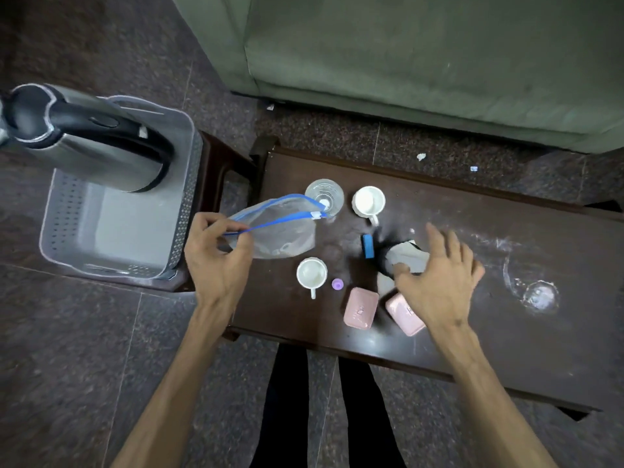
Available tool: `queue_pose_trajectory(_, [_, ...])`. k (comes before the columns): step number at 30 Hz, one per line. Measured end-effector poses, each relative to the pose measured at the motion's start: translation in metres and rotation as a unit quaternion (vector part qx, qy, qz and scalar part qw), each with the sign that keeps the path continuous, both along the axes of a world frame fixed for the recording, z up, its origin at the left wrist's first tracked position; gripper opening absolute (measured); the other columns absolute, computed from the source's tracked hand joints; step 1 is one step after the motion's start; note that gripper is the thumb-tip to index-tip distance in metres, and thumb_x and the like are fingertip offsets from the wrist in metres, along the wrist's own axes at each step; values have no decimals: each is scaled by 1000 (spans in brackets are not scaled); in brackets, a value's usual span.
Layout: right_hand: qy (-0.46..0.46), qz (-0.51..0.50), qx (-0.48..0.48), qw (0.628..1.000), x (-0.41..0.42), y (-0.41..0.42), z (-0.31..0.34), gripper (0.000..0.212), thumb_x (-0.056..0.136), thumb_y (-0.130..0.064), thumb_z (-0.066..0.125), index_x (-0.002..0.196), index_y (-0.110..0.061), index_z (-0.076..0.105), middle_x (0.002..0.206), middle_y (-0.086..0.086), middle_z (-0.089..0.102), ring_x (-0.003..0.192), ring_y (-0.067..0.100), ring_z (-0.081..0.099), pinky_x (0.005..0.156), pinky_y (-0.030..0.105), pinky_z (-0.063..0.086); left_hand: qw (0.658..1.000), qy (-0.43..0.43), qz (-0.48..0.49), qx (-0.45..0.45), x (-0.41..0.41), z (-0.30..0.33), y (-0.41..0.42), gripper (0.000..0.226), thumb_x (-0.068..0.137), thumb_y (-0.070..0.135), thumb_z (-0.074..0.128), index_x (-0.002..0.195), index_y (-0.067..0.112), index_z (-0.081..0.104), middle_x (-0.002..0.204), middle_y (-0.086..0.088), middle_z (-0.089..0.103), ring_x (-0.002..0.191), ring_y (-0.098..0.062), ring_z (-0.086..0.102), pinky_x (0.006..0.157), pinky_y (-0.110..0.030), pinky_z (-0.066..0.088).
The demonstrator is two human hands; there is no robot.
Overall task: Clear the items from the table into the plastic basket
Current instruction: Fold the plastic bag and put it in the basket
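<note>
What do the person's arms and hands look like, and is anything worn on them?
Both forearms are bare up to the picture's lower edge: no sleeves show. The left hand and the right hand wear no gloves, and I see no rings, watch or bracelet at either wrist. The right hand's fingers are slightly blurred. Below, between the arms, dark trousers are visible.

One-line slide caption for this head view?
Left hand lifts zip bag toward basket; right hand reaches over table.

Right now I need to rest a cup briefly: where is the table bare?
Bare: the table on the right, past the right hand, and the front edge below the pink boxes. Crowded: the middle, around the cups and blue block.
</note>
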State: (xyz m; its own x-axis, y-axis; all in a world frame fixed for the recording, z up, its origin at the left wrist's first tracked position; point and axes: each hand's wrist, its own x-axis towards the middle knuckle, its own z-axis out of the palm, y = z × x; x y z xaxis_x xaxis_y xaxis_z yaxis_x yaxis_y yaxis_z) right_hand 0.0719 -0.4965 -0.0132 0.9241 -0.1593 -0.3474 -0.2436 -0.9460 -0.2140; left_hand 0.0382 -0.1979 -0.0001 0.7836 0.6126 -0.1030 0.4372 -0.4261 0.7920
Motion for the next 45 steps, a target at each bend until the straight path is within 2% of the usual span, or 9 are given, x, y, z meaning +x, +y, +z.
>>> queue_pose_trajectory(4, [69, -15, 373, 925, 23, 57, 34, 77, 77, -4, 78, 143, -34, 52, 143, -14, 56, 125, -8, 50, 103, 5, 33, 979, 9, 2, -206, 1, 17, 32, 8, 76, 12, 69, 73, 14, 76, 82, 3, 64, 82, -20, 61, 75, -51, 55])
queue_pose_trajectory(7, [223, 61, 501, 834, 48, 107, 37, 67, 81, 7, 80, 138, -22, 60, 136, -4, 67, 122, -10, 59, 108, 12, 44, 957, 24, -3, -290, 3, 30, 59, 8, 77, 12, 70, 72, 17, 74, 65, 1, 61, 64, -17, 54, 58, -29, 43])
queue_pose_trajectory(11, [308, 42, 493, 813, 53, 165, 30, 38, 88, 5, 74, 121, -13, 72, 110, 19, 78, 109, 31, 74, 108, 48, 52, 913, -16, 89, -397, 5, 34, 101, 26, 90, 1, 59, 103, 17, 74, 78, -3, 65, 63, -18, 58, 57, -28, 49])
queue_pose_trajectory(15, [287, -19, 518, 806, 37, 200, 21, 34, 88, 9, 70, 113, -13, 75, 101, 14, 80, 87, 15, 75, 89, 31, 58, 867, 22, 96, -488, -16, 21, 128, 45, 97, 31, 53, 125, -2, 65, 107, -17, 71, 96, -32, 68, 85, -42, 55])
queue_pose_trajectory(25, [147, -15, 470, 870, 15, 247, 19, 41, 86, -4, 75, 115, -27, 57, 78, 3, 80, 71, 14, 75, 63, 18, 52, 907, 79, 178, -374, -62, -9, 163, 48, 75, 8, 82, 120, 16, 66, 77, 3, 80, 66, -7, 72, 60, -20, 55])
queue_pose_trajectory(35, [132, -139, 530, 826, 16, 269, 32, 26, 86, 10, 74, 90, -14, 64, 72, 2, 79, 66, 11, 70, 66, 21, 54, 921, -26, 168, -351, -71, -2, 184, 36, 87, -9, 72, 101, 23, 76, 74, 8, 68, 71, -7, 63, 69, -30, 48])
queue_pose_trajectory(39, [144, -38, 539, 829, 21, 272, 33, 33, 86, 11, 73, 109, -12, 75, 74, -8, 74, 74, 5, 66, 79, 16, 54, 938, 2, 64, -340, -70, 8, 198, 42, 84, -15, 72, 114, 15, 76, 77, 12, 61, 73, -5, 56, 73, -18, 50])
queue_pose_trajectory(42, [134, 59, 486, 861, 22, 276, 39, 49, 82, 13, 76, 121, -17, 74, 83, -2, 76, 78, -1, 64, 87, 14, 51, 944, 55, 16, -324, -68, 16, 219, 52, 80, -17, 75, 120, 14, 73, 89, -8, 55, 84, -21, 51, 80, -33, 48])
queue_pose_trajectory(45, [73, 146, 395, 904, 21, 288, 43, 39, 81, 0, 82, 112, -24, 79, 88, -5, 76, 81, 4, 66, 88, 20, 53, 967, 115, -39, -222, -66, 26, 236, 30, 85, -2, 80, 106, 18, 79, 101, -10, 73, 86, -19, 62, 71, -20, 56])
